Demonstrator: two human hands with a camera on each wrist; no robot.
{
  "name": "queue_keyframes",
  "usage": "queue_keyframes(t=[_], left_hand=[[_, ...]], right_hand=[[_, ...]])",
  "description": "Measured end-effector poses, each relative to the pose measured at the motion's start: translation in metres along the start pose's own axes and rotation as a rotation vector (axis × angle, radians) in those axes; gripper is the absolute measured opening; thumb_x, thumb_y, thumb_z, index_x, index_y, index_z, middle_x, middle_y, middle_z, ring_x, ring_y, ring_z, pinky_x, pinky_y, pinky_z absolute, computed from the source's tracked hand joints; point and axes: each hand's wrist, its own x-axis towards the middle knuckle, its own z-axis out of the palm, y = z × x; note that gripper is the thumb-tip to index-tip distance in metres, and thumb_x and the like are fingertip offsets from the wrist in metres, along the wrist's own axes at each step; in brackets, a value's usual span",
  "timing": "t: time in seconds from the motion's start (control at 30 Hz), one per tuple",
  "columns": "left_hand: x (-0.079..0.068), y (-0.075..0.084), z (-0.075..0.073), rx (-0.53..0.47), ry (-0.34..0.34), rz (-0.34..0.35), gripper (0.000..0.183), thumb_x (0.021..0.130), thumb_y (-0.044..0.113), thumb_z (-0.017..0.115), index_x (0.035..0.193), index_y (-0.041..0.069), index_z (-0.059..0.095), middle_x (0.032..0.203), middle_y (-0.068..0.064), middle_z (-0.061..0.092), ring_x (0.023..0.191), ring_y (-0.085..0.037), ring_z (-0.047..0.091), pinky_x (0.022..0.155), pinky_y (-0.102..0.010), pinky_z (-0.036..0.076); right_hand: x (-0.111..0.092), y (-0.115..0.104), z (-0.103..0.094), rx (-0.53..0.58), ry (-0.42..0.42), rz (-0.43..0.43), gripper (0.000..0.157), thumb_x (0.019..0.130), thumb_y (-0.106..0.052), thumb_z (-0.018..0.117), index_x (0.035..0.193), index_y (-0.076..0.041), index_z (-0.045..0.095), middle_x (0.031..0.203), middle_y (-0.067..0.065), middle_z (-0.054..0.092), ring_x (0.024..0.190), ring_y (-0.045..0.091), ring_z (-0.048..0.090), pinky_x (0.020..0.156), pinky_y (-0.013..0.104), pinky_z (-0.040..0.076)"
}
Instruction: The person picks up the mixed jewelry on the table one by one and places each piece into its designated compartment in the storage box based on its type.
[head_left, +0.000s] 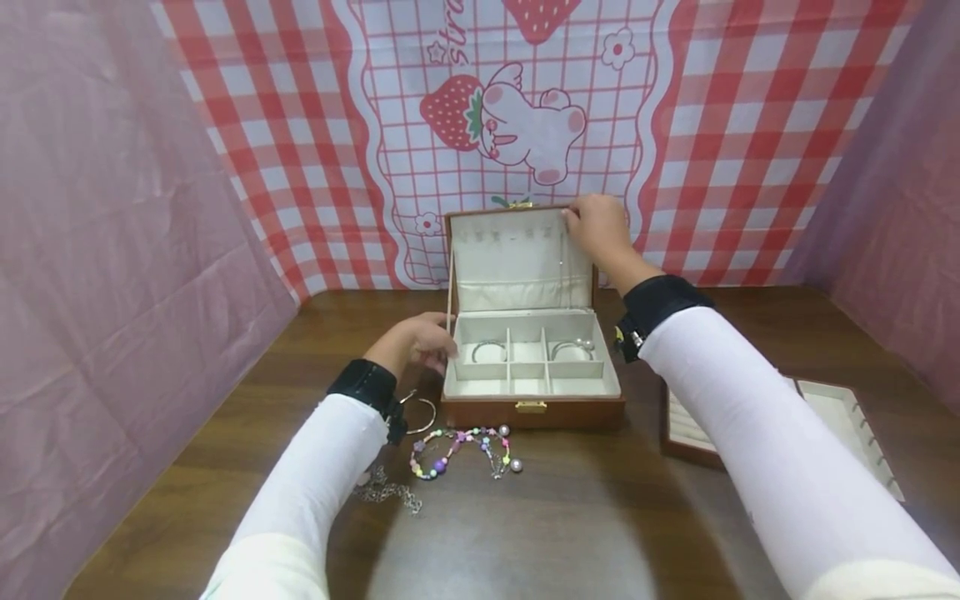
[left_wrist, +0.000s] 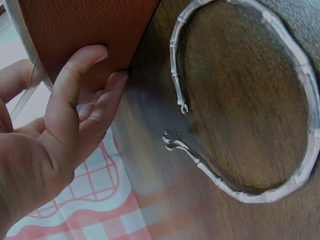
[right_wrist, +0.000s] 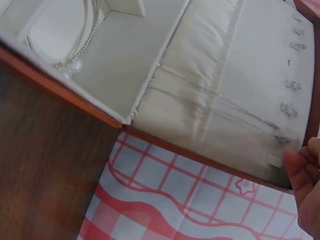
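A brown leather jewelry box (head_left: 480,412) stands with its lid (head_left: 517,275) raised, cream lining showing. My right hand (head_left: 603,233) grips the lid's top right corner, thumb on the inner side, beside the small clips. From a clip near that thumb a thin silver necklace (right_wrist: 205,106) hangs down the lining. My left hand (left_wrist: 65,130) is at the box's left side, fingertips against the brown leather and a finger at the lid's ribbon (left_wrist: 36,75). A silver bangle (head_left: 477,348) lies in a left compartment, a bracelet with pearls (right_wrist: 76,65) in a right one.
In front of the box lie a colorful beaded bracelet (head_left: 439,467) and a silver chain (head_left: 390,492). An open silver bangle (left_wrist: 302,70) rests near my left wrist. A lined tray (head_left: 834,396) sits at right, partly behind my right sleeve. A checked cloth (head_left: 720,150) hangs behind.
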Motion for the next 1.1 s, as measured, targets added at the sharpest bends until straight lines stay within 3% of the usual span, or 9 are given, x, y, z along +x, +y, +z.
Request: queue_keyframes(t=[0.17,0.3,0.43,0.53,0.67,0.77,0.9,1.1], left_hand=[[-0.001,-0.001,0.000,-0.012,-0.011,0.002,0.089,0.080,-0.020,0.051,0.156,0.011,0.015,0.122,-0.030,0.046,0.076,-0.031,0.059,0.063,-0.046,0.059],[-0.001,-0.002,-0.001,-0.008,-0.008,-0.001,0.089,0.080,-0.019,0.051,0.155,0.011,0.014,0.121,-0.029,0.046,0.076,-0.031,0.059,0.062,-0.045,0.060],[-0.001,-0.003,-0.002,0.001,0.007,-0.008,0.088,0.080,-0.018,0.053,0.155,0.012,0.017,0.113,-0.025,0.046,0.074,-0.030,0.059,0.060,-0.042,0.060],[-0.001,-0.003,-0.002,0.003,0.010,-0.007,0.088,0.080,-0.018,0.053,0.155,0.012,0.017,0.113,-0.025,0.047,0.075,-0.030,0.060,0.060,-0.042,0.060],[-0.002,-0.003,-0.002,0.005,0.008,-0.008,0.088,0.081,-0.017,0.053,0.155,0.012,0.017,0.119,-0.027,0.047,0.077,-0.031,0.061,0.062,-0.043,0.060],[-0.002,-0.002,-0.001,0.008,0.008,-0.015,0.087,0.081,-0.017,0.053,0.155,0.012,0.017,0.122,-0.028,0.047,0.079,-0.032,0.061,0.064,-0.044,0.060],[-0.002,0.000,0.000,0.008,0.010,-0.017,0.087,0.081,-0.017,0.053,0.155,0.012,0.018,0.124,-0.028,0.046,0.082,-0.033,0.061,0.067,-0.046,0.059],[-0.002,0.001,0.003,0.001,0.006,-0.013,0.087,0.081,-0.018,0.052,0.155,0.012,0.017,0.124,-0.028,0.045,0.084,-0.033,0.060,0.068,-0.046,0.059]], right_hand=[[-0.001,0.000,-0.012,0.011,-0.044,0.034,0.029,0.098,-0.019,0.059,0.086,0.005,0.068,0.083,0.021,0.067,0.079,0.037,0.061,0.077,0.050,0.048],[-0.002,0.000,-0.019,-0.016,-0.137,0.079,0.035,0.097,-0.020,0.058,0.068,0.001,0.060,0.064,0.012,0.057,0.063,0.028,0.052,0.064,0.043,0.044],[-0.006,-0.001,-0.020,-0.035,-0.283,0.126,0.043,0.091,-0.015,0.055,0.050,-0.008,0.044,0.047,-0.001,0.035,0.046,0.015,0.031,0.050,0.032,0.031],[-0.010,-0.004,-0.016,-0.054,-0.451,0.158,0.038,0.086,-0.013,0.057,0.051,-0.010,0.044,0.044,-0.002,0.037,0.040,0.011,0.034,0.048,0.028,0.033],[-0.016,-0.006,-0.006,-0.085,-0.697,0.190,0.026,0.083,-0.014,0.062,0.060,-0.007,0.052,0.050,0.002,0.051,0.041,0.013,0.050,0.049,0.026,0.043],[-0.019,-0.007,0.004,-0.088,-0.813,0.230,0.018,0.080,-0.008,0.061,0.064,-0.005,0.053,0.057,0.005,0.053,0.042,0.013,0.050,0.044,0.024,0.043],[-0.021,-0.009,0.015,-0.175,-0.895,0.203,0.008,0.073,0.001,0.054,0.067,-0.003,0.051,0.069,0.012,0.053,0.048,0.016,0.046,0.041,0.021,0.038],[-0.023,-0.008,0.021,-0.324,-0.919,0.104,0.011,0.070,0.008,0.053,0.074,-0.002,0.051,0.087,0.016,0.051,0.072,0.027,0.047,0.049,0.026,0.038]])
